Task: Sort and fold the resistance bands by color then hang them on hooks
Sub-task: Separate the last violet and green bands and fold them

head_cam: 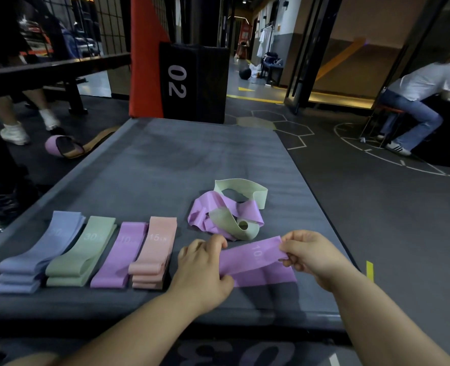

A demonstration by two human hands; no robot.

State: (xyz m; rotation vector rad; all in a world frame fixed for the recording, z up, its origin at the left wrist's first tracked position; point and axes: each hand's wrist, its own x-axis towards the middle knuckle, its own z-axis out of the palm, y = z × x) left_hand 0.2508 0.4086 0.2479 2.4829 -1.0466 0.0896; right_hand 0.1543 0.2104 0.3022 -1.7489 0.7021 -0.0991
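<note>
- Two hands on one band: my left hand [202, 270] has its fingers curled over the near-left end of the purple band [255, 262], and my right hand [313, 257] pinches the far-right end between thumb and fingertips.
- The band is drawn flat between them just over the grey mat [192, 159]. Its long axis runs roughly from 8 o'clock to 2 o'clock, with the "10" print near my right hand.
- Four folded piles sit in a row at my 9 o'clock: the blue stack [41, 252], the green stack [86, 249], the purple stack [120, 254] and the pink stack [155, 249].
- What matters next, as I judge it: the purple stack lies at 9 o'clock from my left hand, with the pink stack between. My left hand is the nearer one, so it should carry the folded band over the pink pile.
- The fold itself would bring my right end across toward 8 o'clock to meet the left end.
- A loose heap [226, 212] of purple and green bands waits at 12 o'clock, just beyond the held band, unsorted.
- I can see no hooks from here, so I judge hanging to be a later step.
</note>
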